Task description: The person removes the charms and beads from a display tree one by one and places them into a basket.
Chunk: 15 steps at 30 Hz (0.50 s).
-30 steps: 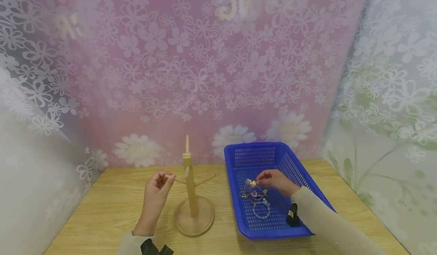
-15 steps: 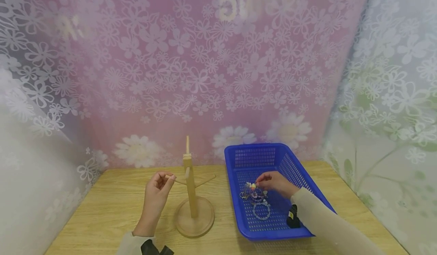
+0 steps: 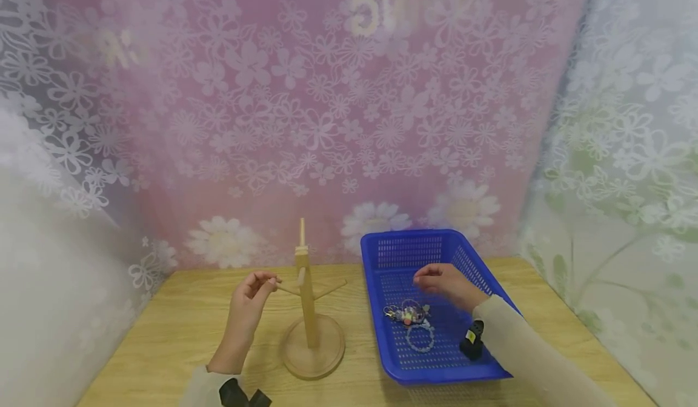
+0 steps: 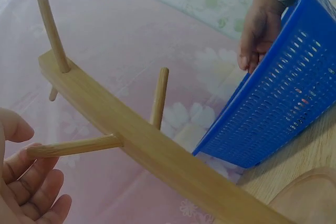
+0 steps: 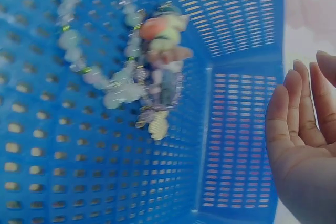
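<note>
Head view: the left hand [image 3: 248, 301] pinches the tip of one peg [image 3: 283, 287] of the wooden stand [image 3: 308, 310], thumb and fingers curled round its end. In the left wrist view the fingers [image 4: 37, 182] lie under that peg [image 4: 73, 146] and the thumb above it. The stand is upright on the table [image 3: 163, 334], its round base just left of the blue basket [image 3: 436, 370].

The right hand [image 3: 444, 283] hovers inside the basket, fingers straight and close together, holding nothing; the right wrist view shows the flat palm [image 5: 302, 145] apart from the beads. Below it, on the basket floor, lies a tangle of bracelets [image 3: 408, 315], with a pale bead bracelet [image 3: 418, 336] just nearer the person. In the right wrist view the pale loop [image 5: 89, 51] touches the coloured cluster [image 5: 160, 61].
</note>
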{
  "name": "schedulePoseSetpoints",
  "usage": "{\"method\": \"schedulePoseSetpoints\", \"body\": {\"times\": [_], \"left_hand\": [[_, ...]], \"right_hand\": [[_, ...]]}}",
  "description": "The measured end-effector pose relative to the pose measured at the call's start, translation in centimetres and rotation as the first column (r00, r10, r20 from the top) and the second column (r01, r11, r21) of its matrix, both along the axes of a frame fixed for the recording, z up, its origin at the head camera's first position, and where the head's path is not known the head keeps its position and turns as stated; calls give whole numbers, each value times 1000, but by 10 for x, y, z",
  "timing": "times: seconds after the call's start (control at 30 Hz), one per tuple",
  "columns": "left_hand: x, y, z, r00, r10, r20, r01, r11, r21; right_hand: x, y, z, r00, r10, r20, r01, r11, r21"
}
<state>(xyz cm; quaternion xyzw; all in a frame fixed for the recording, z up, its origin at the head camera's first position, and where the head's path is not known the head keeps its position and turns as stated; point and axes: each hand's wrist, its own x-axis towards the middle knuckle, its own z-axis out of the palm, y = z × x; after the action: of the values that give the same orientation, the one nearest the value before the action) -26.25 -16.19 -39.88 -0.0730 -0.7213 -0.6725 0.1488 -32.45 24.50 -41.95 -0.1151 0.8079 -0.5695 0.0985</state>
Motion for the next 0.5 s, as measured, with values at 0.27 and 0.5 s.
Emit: {"method": "schedulePoseSetpoints", "body": {"times": [0.27, 0.5], "left_hand": [[-3, -20, 19, 1000, -18, 1, 18, 992, -128], [-12, -49, 43, 991, -55, -123, 7, 934, -357]], "right_hand": [[8, 5, 31, 997, -1, -80, 3, 1000, 30], [18, 24, 57, 937, 65, -343, 51, 947, 318]]}}
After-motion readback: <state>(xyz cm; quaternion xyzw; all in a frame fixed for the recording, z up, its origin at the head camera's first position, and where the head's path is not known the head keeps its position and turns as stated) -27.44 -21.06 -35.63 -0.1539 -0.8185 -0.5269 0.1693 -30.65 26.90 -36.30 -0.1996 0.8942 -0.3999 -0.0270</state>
